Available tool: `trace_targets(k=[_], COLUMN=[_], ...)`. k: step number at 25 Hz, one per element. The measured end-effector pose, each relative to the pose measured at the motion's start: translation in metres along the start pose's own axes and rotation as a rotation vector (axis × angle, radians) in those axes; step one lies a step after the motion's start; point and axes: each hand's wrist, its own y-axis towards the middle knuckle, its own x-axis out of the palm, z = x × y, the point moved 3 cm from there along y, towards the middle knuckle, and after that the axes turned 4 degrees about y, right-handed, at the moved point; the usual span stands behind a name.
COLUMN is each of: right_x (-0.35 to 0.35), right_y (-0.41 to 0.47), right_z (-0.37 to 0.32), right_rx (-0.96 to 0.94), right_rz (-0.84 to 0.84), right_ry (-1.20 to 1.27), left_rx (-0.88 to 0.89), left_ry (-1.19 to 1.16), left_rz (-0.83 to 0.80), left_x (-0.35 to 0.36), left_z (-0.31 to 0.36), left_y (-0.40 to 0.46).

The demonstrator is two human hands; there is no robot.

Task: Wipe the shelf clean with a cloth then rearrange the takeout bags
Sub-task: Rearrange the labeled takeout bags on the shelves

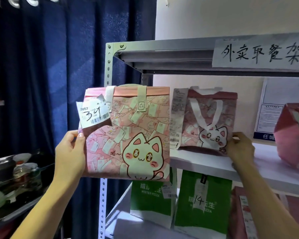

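Note:
A large pink takeout bag [128, 131] with a cartoon cat and a receipt marked 34 hangs in the air in front of the shelf's left post. My left hand [71, 152] grips its left edge. A second pink cat bag [209, 121] stands upright on the white middle shelf [205, 163], a long receipt on its left side. My right hand [238, 147] holds that bag's lower right corner, fingers curled round it. No cloth is in view.
A third pink bag [293, 138] sits at the shelf's right. Two green pizza bags [202, 204] and another pink one stand on the shelf below. A handwritten paper sign [261, 53] hangs on the top shelf. A dark blue curtain [50, 75] and a rack of dishes [16, 173] are to the left.

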Motion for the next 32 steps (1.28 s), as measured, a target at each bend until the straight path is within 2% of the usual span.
trace_targets(k=[10, 21, 32], right_x=[0.101, 0.155, 0.141], right_y=[-0.031, -0.058, -0.063], right_z=[-0.043, -0.07, -0.066], right_rx=[0.012, -0.039, -0.12], right_rz=[-0.227, -0.368, -0.276], right_ry=[0.221, 0.285, 0.072], left_rx=[-0.137, -0.255, -0.238], left_ry=[-0.01, -0.015, -0.034], left_rz=[-0.069, -0.133, -0.227], left_x=[-0.046, -0.064, -0.059], left_z=[-0.018, -0.054, -0.068], left_y=[-0.04, -0.067, -0.069])
